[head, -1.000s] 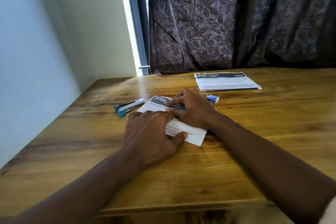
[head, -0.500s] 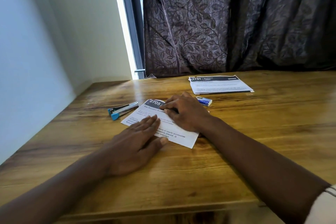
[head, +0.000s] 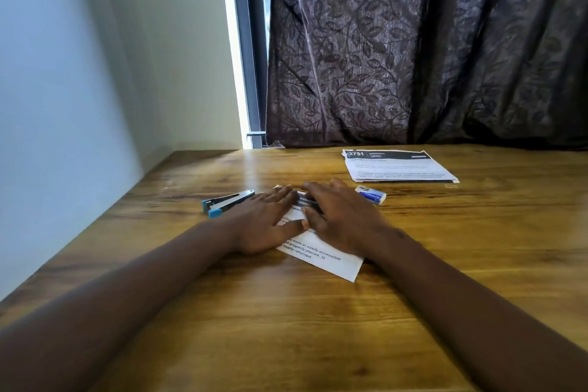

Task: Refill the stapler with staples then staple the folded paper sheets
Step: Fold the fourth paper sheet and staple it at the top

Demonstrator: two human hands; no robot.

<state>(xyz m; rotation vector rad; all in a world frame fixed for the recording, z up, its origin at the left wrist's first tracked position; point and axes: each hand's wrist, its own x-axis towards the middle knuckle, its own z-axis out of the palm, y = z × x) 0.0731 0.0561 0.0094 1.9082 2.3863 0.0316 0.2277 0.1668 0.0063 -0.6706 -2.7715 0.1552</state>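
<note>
A folded printed paper sheet (head: 327,259) lies on the wooden table (head: 318,328) in front of me. My left hand (head: 264,226) and my right hand (head: 343,219) both rest flat on it, palms down, fingers pointing away, covering most of its far half. A small blue and silver stapler (head: 227,202) lies just left of my left hand, apart from it. A little blue and white staple box (head: 370,194) sits just right of my right hand.
A stack of printed sheets (head: 397,167) lies at the back right. A dark patterned curtain (head: 413,41) hangs behind the table. A pale wall (head: 63,105) runs along the table's left edge.
My left hand slid forward from the sheet's near left edge onto its far half, beside my right hand. The right hand stays pressed on the sheet.
</note>
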